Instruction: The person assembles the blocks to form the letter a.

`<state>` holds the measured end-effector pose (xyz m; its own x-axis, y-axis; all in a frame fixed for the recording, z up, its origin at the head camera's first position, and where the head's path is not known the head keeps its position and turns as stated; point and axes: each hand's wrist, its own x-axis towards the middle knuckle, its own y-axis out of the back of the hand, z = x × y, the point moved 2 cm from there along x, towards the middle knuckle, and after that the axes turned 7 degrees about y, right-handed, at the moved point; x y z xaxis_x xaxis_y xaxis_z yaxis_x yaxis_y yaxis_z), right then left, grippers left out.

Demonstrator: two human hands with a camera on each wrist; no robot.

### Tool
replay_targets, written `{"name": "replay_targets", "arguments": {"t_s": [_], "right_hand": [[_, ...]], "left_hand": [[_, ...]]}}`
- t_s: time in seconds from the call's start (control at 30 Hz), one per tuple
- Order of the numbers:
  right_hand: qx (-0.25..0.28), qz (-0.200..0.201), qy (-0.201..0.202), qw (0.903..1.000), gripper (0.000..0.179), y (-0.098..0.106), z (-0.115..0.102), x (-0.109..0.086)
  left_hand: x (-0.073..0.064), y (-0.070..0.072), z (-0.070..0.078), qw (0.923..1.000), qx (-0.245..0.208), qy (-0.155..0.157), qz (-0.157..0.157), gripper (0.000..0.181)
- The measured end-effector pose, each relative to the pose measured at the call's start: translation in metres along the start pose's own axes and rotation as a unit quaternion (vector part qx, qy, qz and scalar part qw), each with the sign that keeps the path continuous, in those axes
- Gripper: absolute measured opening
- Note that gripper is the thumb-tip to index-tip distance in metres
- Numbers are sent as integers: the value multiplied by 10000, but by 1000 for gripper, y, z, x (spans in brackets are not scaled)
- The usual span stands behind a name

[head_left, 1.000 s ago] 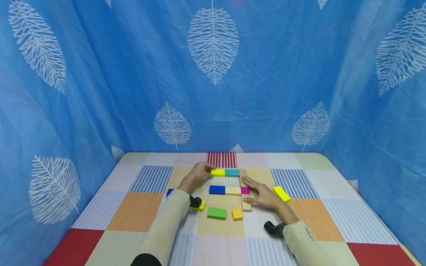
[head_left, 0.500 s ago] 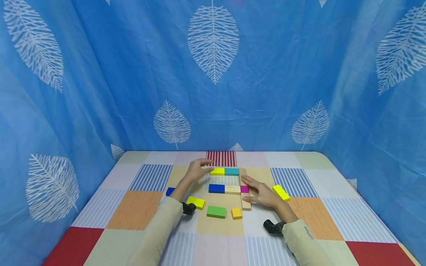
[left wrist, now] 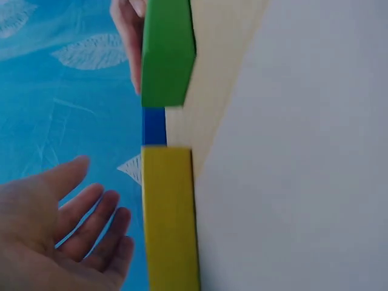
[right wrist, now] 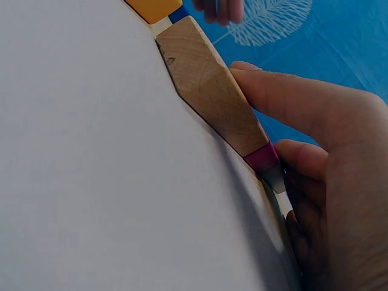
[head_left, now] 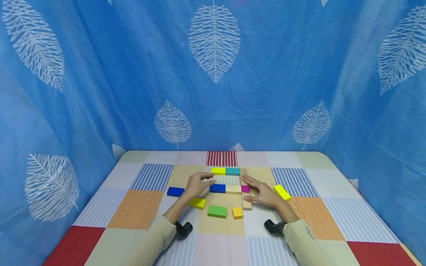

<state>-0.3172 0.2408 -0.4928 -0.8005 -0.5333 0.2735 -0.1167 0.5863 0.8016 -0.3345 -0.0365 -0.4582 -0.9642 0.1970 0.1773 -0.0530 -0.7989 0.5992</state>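
My left hand (head_left: 197, 185) hovers by the left end of a blue block (head_left: 217, 188), thumb and fingers apart; the left wrist view shows nothing between them. Whether a fingertip touches that block cannot be told. A plain wooden block (head_left: 233, 189) and a small magenta block (head_left: 245, 189) continue the row. Behind lies a second row, a yellow block (head_left: 218, 171) against a teal block (head_left: 232, 171). On the right, my right hand (head_left: 265, 194) rests along a column of wooden pieces, its thumb beside the front wooden block (head_left: 247, 204) and its fingers extended farther back.
Loose blocks lie around: green (head_left: 217, 211) and orange (head_left: 237, 212) in front, yellow (head_left: 198, 203) and blue (head_left: 175, 191) to the left, another yellow one (head_left: 281, 192) to the right. A patchwork cloth (head_left: 229, 247) covers the table, with a blue leaf-patterned curtain (head_left: 266, 92) behind.
From the left end of the back row's yellow block, my left hand has let go and come toward me, down to the blue block's end. My right hand has stayed in place.
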Motion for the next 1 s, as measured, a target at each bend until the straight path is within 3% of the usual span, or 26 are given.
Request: {"name": "replay_targets", "arguments": {"t_s": [0.13,0.43,0.63,1.0], "right_hand": [[-20,14,37,10000,80,0,-1,0],[0,-7,21,10000,80,0,0,0],[11,-6,17,10000,80,0,1,0],[11,-9,-15,10000,81,0,1,0]], "left_hand": [[-7,-6,0,9991,285,130,-294,34],[-12,-9,-9,9974,475,-67,-541,35],[-12,-9,-11,9971,342,-389,-564,31],[-14,-9,-11,9976,371,-250,-528,30]]}}
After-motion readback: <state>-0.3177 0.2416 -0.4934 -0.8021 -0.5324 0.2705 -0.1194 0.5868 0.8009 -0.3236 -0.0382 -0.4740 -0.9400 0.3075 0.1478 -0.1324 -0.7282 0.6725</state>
